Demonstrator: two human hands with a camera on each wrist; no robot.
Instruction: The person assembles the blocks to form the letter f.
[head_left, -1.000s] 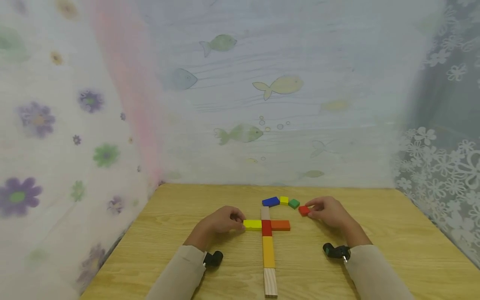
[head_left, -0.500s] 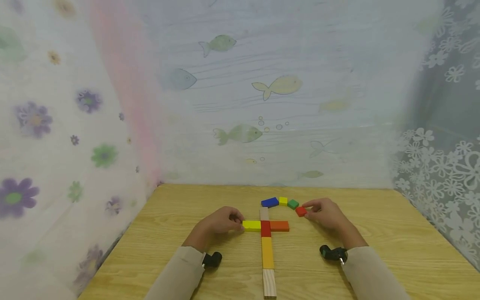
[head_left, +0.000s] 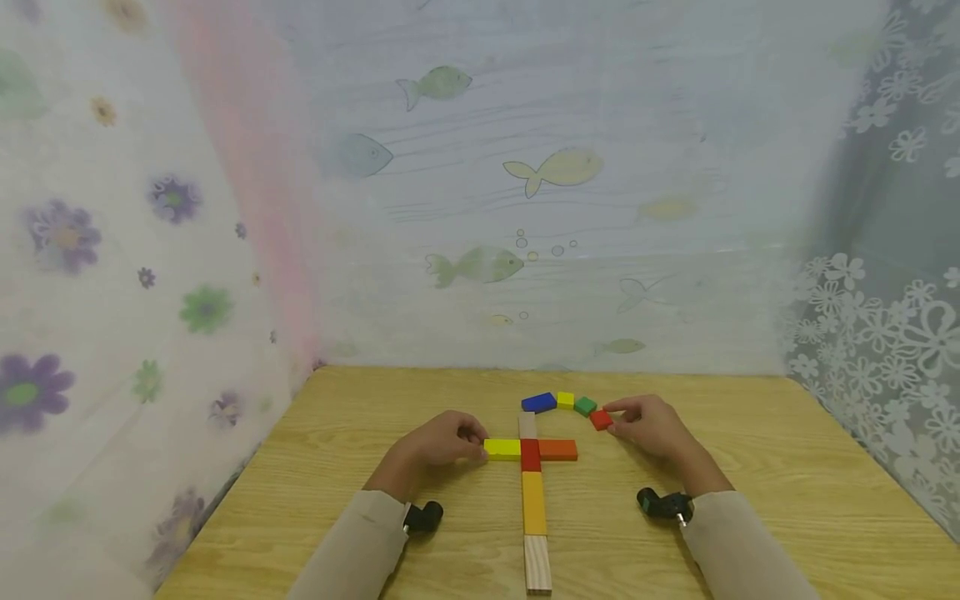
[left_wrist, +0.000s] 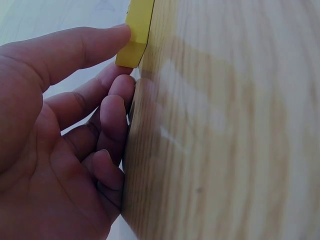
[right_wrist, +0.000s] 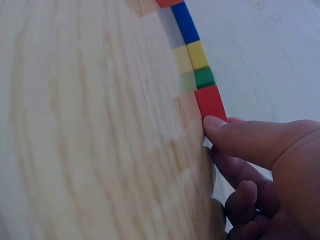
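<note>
In the head view my left hand (head_left: 444,439) pinches the outer end of a bright yellow block (head_left: 502,450). The left wrist view shows the thumb on that yellow block (left_wrist: 135,36) and a finger behind it. On the right, my right hand (head_left: 651,425) holds a small red block (head_left: 602,419) between thumb and finger. This red block (right_wrist: 210,102) lies against a green block (right_wrist: 205,77) in the right wrist view. Beyond it come a small yellow block (head_left: 566,401) and a blue block (head_left: 538,403), forming a curve.
A cross of blocks lies on the wooden table (head_left: 337,533): a dark red block (head_left: 530,455) at its centre, an orange-red block (head_left: 558,450) to its right, a pale block (head_left: 528,425) above, an orange-yellow block (head_left: 534,502) and a plain wood block (head_left: 537,563) below.
My right hand has slid the red block slightly left, up to the green block at the curve's end. The left hand has stayed at the yellow block.
</note>
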